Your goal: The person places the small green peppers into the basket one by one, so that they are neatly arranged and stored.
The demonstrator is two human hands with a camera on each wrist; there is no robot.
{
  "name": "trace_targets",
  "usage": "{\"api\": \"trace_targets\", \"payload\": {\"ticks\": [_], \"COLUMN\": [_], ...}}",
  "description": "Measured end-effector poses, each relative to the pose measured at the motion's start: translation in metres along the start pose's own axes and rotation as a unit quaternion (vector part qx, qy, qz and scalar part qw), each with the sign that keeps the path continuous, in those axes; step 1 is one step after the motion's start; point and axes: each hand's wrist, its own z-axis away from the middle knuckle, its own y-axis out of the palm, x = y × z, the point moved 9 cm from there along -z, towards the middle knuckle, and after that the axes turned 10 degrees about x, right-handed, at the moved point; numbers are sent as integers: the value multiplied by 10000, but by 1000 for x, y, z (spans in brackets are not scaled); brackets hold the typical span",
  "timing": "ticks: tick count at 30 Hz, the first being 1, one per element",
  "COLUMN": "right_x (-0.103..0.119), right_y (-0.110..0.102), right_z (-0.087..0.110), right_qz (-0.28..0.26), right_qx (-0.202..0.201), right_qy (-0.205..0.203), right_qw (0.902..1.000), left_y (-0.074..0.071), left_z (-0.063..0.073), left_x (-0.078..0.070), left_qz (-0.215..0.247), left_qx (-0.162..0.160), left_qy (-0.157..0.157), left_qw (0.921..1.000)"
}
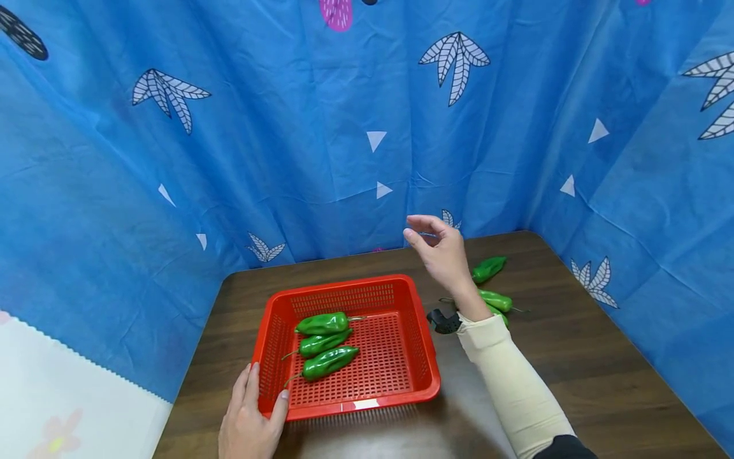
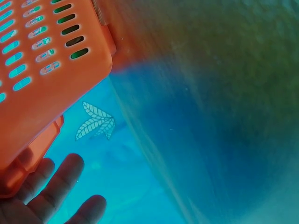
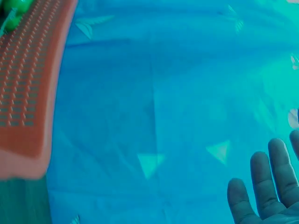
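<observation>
A red plastic basket [image 1: 424, 357] with slotted walls stands on the table. Three green peppers [image 1: 329, 363] lie side by side at its left, stems pointing various ways. At the basket's front left corner, my left hand [image 1: 246, 417] rests against the rim, fingers along the side and thumb at the front. The left wrist view shows its fingers spread beside the orange-looking basket wall [image 2: 88, 70]. My right hand [image 1: 444, 255] is raised beyond the basket's back right corner, thumb and fingers apart with nothing between them. More green peppers [image 1: 489, 269] lie right of it, partly hidden by the forearm.
The brown wooden table [image 1: 596, 357] extends to the right of the basket. A blue patterned curtain [image 1: 321, 159] hangs behind the table and along its sides. A black wrist camera [image 1: 443, 322] sits on the right wrist, close to the basket's right rim.
</observation>
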Motion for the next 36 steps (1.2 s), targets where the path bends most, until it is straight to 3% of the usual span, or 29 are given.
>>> {"api": "trace_targets", "payload": {"ticks": [4, 6, 14, 26, 36], "right_x": [21, 18, -41, -106, -141], "right_y": [-25, -36, -75, -104, -103], "right_z": [9, 13, 37, 97, 129], "right_qz": [100, 235, 700, 1202, 1806], "right_qx": [-365, -576, -1206, -1348, -725], "right_qy": [15, 57, 464, 1590, 1972], "right_qw": [9993, 9980, 9891, 9706, 9609], "left_y": [0, 0, 0, 3, 2], "left_z": [0, 0, 0, -2, 0], "left_x": [1, 1, 2, 2, 3], "left_qz": [17, 12, -27, -5, 44], "left_qx": [28, 59, 152, 180, 113], "left_qy": [-9, -31, -44, -33, 28], "left_qw": [10000, 10000, 9999, 9998, 9999]}}
